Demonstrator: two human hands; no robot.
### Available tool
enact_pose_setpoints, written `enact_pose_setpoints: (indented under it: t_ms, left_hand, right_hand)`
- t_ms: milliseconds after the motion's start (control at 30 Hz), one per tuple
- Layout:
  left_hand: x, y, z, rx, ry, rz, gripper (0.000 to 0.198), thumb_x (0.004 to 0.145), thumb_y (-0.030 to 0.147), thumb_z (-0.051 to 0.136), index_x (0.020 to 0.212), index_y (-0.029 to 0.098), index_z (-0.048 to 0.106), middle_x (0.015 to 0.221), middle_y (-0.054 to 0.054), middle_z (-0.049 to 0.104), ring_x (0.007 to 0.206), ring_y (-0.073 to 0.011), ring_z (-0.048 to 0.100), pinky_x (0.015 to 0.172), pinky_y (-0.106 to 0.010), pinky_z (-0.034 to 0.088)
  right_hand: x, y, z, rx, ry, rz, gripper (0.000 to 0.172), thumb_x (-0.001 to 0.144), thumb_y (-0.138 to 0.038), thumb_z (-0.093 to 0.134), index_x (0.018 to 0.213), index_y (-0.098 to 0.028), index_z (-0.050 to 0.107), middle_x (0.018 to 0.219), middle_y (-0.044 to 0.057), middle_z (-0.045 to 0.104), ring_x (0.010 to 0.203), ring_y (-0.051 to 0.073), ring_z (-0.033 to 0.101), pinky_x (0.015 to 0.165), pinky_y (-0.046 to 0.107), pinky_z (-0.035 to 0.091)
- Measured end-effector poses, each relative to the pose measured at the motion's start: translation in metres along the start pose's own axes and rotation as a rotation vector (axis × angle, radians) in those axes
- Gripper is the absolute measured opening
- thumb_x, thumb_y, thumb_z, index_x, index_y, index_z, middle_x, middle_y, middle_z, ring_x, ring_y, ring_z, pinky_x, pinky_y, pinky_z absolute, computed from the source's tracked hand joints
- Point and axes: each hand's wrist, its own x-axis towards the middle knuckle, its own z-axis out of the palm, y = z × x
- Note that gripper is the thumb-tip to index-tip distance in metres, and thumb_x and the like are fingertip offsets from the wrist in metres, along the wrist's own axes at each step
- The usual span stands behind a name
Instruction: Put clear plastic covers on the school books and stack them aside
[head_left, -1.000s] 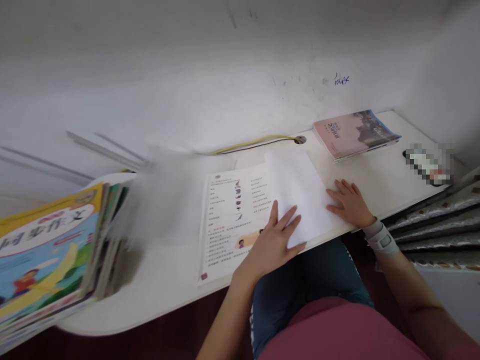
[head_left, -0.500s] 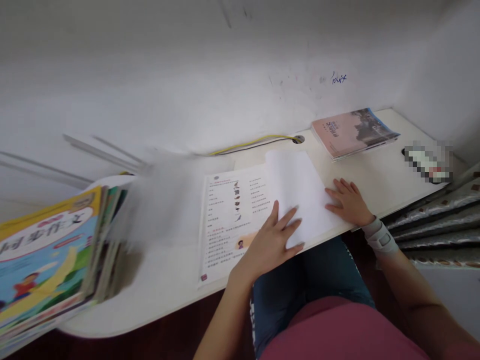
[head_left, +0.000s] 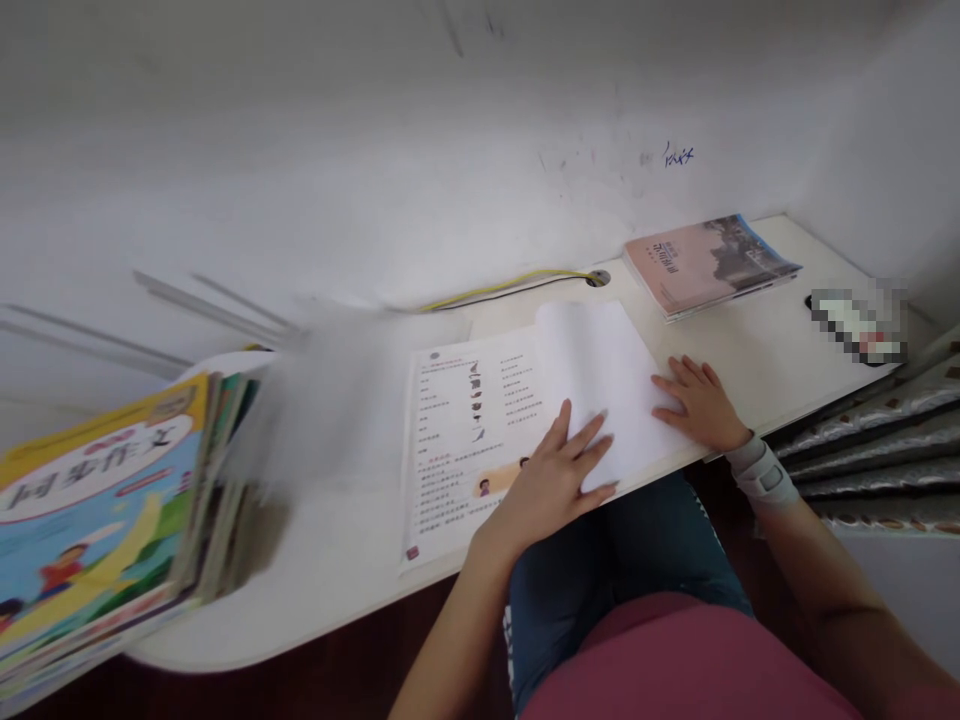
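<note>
An open workbook (head_left: 469, 430) lies on the desk, its left page printed with Chinese text and small pictures. Over its right side is a blank white page (head_left: 607, 360), slightly curved near the fold. My left hand (head_left: 559, 465) rests across the lower part of the book by the fold, fingers spread on the white page. At the right edge of that page my right hand (head_left: 701, 405) lies flat, fingers apart, its fingertips touching the paper. A pale band is around my right wrist.
Piled books (head_left: 97, 510) with a colourful cover stand at the left. At the back right is a pink-covered book stack (head_left: 705, 265), with a blurred-out phone-like object (head_left: 859, 325) to its right. A yellow cable (head_left: 510, 285) runs along the wall into a desk hole.
My left hand has slid slightly to the right across the page. My right hand stays almost where it was, and the book is practically unmoved.
</note>
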Motion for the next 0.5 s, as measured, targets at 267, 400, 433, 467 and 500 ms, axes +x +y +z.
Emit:
enact_pose_setpoints:
  t_ms: [267, 400, 433, 467, 500]
  left_hand:
    - [0.007, 0.002, 0.004, 0.033, -0.008, 0.000, 0.057, 0.088, 0.050, 0.051, 0.133, 0.016, 0.051, 0.149, -0.009, 0.038, 0.144, -0.0329, -0.001, 0.112, -0.054, 0.028]
    - [0.010, 0.004, 0.010, 0.083, -0.013, -0.019, 0.056, 0.089, 0.051, 0.047, 0.135, 0.019, 0.049, 0.150, -0.008, 0.037, 0.144, -0.0329, 0.000, 0.112, -0.056, 0.026]
    - [0.010, 0.004, 0.010, 0.095, -0.027, -0.015, 0.056, 0.090, 0.052, 0.046, 0.135, 0.019, 0.049, 0.149, -0.007, 0.037, 0.144, -0.0329, 0.002, 0.113, -0.056, 0.025]
    - [0.011, 0.004, 0.009, 0.103, -0.044, -0.007, 0.056, 0.090, 0.052, 0.045, 0.135, 0.019, 0.049, 0.149, -0.007, 0.038, 0.144, -0.0329, 0.004, 0.113, -0.056, 0.025]
    - [0.011, 0.003, 0.008, 0.107, -0.062, 0.000, 0.056, 0.090, 0.053, 0.045, 0.135, 0.019, 0.049, 0.149, -0.007, 0.038, 0.144, -0.0329, 0.005, 0.113, -0.055, 0.024]
  right_hand:
    - [0.000, 0.000, 0.000, -0.009, -0.011, 0.003, 0.054, 0.089, -0.057, 0.043, 0.132, -0.027, 0.052, 0.149, 0.010, 0.038, 0.138, 0.029, 0.030, 0.109, 0.048, 0.022]
    - [0.001, 0.001, 0.002, -0.010, -0.006, 0.001, 0.055, 0.089, -0.058, 0.041, 0.133, -0.028, 0.051, 0.150, 0.009, 0.036, 0.138, 0.030, 0.029, 0.109, 0.048, 0.022]
    - [0.001, 0.002, 0.002, -0.011, -0.005, -0.002, 0.055, 0.089, -0.058, 0.041, 0.133, -0.028, 0.051, 0.150, 0.009, 0.036, 0.138, 0.030, 0.029, 0.109, 0.048, 0.021]
    - [0.001, 0.002, 0.002, -0.012, -0.006, -0.002, 0.055, 0.089, -0.058, 0.040, 0.133, -0.028, 0.051, 0.150, 0.009, 0.036, 0.138, 0.030, 0.029, 0.109, 0.048, 0.021]
    - [0.001, 0.002, 0.002, -0.012, -0.008, -0.003, 0.055, 0.089, -0.058, 0.040, 0.133, -0.028, 0.052, 0.150, 0.009, 0.036, 0.138, 0.030, 0.030, 0.109, 0.048, 0.021]
